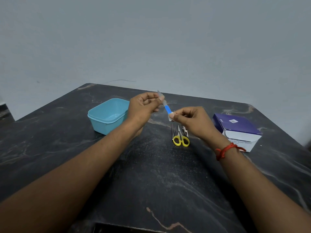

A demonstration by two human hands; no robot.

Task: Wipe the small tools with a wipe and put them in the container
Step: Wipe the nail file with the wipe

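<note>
one slim tool with a blue middle [167, 109] is in the air at frame centre, tilted, between your two hands. your left hand [143, 105] pinches its upper grey end. your right hand [190, 121] pinches the lower end through one small white wipe [170, 118].

on the dark table [151, 174], three more small tools lie side by side just below your right hand: tweezers [174, 131], yellow-handled scissors [180, 140], and a third metal piece [185, 131] partly hidden by that hand.

one open light-blue container [107, 115] sits left of centre; your left wrist overlaps its right corner. one purple-and-white swab box [237, 130] at right. one red thread [225, 149] on your right wrist.
</note>
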